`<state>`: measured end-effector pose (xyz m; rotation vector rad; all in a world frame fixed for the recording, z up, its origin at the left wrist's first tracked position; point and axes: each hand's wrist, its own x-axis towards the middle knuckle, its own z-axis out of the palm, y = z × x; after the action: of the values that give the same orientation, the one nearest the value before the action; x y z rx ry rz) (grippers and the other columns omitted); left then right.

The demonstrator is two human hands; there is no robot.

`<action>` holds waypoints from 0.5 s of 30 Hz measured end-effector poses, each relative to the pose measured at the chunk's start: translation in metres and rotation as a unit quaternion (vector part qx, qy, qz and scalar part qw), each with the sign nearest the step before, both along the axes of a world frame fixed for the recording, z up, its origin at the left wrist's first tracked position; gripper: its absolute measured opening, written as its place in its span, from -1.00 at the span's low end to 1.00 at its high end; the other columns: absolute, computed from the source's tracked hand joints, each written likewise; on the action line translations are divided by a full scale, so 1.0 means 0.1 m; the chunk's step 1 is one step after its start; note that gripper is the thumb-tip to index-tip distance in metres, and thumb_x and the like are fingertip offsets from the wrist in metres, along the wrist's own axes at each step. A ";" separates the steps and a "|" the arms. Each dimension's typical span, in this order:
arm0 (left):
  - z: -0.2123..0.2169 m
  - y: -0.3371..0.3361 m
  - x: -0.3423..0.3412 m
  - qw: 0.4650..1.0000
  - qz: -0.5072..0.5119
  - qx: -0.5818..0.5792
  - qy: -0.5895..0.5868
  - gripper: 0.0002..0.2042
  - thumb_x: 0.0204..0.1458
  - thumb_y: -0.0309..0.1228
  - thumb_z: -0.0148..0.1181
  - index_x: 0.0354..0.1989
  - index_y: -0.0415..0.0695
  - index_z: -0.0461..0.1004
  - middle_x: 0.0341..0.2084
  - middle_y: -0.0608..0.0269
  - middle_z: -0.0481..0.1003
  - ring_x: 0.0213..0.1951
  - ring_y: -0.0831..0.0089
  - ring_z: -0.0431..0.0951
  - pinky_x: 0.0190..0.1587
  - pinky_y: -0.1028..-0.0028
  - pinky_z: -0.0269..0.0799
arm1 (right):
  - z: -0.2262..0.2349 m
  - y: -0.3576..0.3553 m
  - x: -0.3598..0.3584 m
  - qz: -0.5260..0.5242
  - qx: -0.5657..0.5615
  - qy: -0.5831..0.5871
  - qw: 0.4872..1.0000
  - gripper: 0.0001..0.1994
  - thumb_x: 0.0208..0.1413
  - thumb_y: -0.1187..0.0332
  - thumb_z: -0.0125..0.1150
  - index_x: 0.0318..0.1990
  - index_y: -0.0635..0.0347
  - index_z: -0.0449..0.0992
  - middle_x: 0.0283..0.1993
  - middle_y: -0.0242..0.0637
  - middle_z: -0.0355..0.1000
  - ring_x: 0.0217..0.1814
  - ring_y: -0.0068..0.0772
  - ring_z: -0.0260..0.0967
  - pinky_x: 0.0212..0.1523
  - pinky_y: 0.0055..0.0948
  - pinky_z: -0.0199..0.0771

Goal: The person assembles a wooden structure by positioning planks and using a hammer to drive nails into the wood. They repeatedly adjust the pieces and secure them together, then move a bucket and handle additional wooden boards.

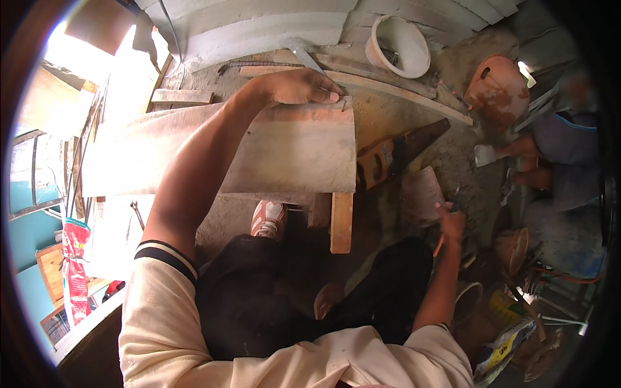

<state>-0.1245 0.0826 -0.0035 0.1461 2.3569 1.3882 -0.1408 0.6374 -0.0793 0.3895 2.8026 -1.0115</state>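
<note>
The board (297, 152), before the person, could shift if the left hand (299, 86), half-curled at its far corner, lacks grip, which I cannot tell; the right hand (451, 224), closed round an orange-handled tool (439, 246), could mis-swing.

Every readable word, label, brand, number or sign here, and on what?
Red-and-white sack, left: lettering shows; wording not copied here.
White-and-yellow bag, lower right: print too blurred to read.
Saw: any marking too small to read.
Board under left hand: no legible text.
</note>
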 end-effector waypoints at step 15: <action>0.22 0.09 0.04 0.970 0.131 0.141 -0.148 -0.19 0.46 0.28 -0.30 0.19 -0.26 0.65 0.08 0.02 0.65 0.13 0.29 0.58 0.36 0.35 0.33 | 1.16 -1.62 0.66 0.474 -0.151 0.387 0.777 -0.49 0.02 0.70 0.51 0.10 -0.02 0.62 0.09 -0.16 0.26 -0.09 -0.29 0.42 -0.20 -0.40 0.51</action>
<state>-0.1207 0.0917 0.0187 -0.2865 1.9780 1.7318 -0.0747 0.4759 0.0365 -1.6465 2.6047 -1.4349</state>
